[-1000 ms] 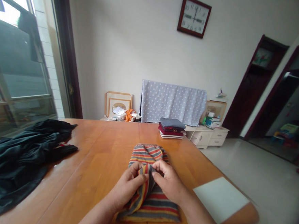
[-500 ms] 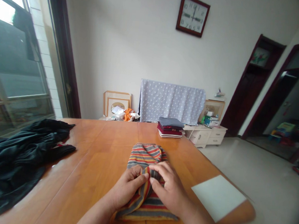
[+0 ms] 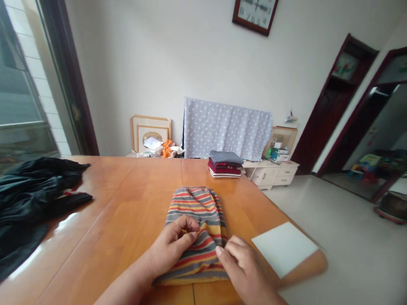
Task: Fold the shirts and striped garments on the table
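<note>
A striped garment [image 3: 199, 208] in red, grey and mustard lies folded in a long shape on the wooden table, its narrow gathered end pointing away from me; it looks like a pair of pants. My left hand [image 3: 174, 239] rests over its left side, thumb and curled fingers pinching the cloth near the middle. At the right edge, my right hand [image 3: 239, 262] has thumb and bent fingers closed at the fabric's border. Part of the near left cloth is hidden under my left hand.
The wooden table [image 3: 115, 220] bears black clothing [image 3: 22, 205] at left and a stack of folded clothes [image 3: 225, 165] at the far edge. A pale flat sheet [image 3: 283, 248] lies near the right corner. Beyond stands a white cabinet [image 3: 269, 175].
My right hand has moved right and towards me, drawing the bunched cloth out flatter across the garment. The left hand stays on the left side. The view has shifted slightly.
</note>
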`<state>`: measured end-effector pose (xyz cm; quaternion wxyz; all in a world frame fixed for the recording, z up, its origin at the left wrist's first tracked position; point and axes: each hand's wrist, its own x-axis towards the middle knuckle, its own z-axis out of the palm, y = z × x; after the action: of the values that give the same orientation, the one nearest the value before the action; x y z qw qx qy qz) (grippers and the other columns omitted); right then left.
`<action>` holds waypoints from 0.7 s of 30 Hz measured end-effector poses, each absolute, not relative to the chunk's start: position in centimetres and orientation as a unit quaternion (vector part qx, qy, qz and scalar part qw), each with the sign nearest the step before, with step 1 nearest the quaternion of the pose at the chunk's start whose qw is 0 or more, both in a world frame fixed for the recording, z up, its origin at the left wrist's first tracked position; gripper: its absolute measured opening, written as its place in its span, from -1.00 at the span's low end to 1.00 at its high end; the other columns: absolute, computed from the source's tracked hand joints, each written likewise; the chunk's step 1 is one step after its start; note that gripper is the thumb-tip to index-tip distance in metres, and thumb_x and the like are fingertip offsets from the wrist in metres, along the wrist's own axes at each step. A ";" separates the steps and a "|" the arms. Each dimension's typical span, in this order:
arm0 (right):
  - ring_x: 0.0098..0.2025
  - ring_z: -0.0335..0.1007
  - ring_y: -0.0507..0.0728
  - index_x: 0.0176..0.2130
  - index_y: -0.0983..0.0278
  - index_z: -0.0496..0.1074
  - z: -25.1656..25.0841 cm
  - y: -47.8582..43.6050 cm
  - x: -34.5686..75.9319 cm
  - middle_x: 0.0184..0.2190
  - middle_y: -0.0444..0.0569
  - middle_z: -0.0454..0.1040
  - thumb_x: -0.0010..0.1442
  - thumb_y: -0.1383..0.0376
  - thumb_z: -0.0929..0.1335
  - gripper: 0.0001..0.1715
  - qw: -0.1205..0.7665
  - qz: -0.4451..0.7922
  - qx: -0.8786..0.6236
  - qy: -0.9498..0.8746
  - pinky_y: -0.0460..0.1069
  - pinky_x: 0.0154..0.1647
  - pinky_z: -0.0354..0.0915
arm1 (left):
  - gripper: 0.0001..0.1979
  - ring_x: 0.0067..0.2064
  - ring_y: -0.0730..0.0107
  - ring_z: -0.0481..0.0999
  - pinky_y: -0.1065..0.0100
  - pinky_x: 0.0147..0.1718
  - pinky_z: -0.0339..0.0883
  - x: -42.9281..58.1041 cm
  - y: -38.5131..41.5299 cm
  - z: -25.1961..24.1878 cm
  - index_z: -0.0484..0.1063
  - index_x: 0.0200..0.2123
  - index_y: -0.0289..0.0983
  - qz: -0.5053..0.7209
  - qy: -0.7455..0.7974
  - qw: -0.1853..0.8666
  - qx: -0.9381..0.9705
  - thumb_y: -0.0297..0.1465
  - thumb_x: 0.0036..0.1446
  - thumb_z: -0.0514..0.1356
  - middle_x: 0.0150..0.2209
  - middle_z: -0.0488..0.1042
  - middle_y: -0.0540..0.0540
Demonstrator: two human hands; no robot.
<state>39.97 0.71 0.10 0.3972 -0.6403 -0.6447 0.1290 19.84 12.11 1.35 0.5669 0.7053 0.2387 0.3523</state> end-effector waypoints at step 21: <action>-0.57 0.19 -0.02 -0.50 0.27 0.33 1.2 5.2 40.7 -0.63 -0.20 0.30 0.14 0.08 0.40 -0.64 0.379 0.379 -0.660 -0.526 -0.11 -0.55 0.08 | -0.92 -0.19 0.35 0.44 0.33 -0.14 0.31 20.2 12.1 -0.2 0.46 -0.23 -0.24 0.292 0.199 0.381 0.854 -0.36 0.23 0.22 -0.24 0.47 -0.06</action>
<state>40.70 5.21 1.18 0.3787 -0.6604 -0.5263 0.3789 20.24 12.08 -0.24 0.3809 0.8544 0.1991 0.2919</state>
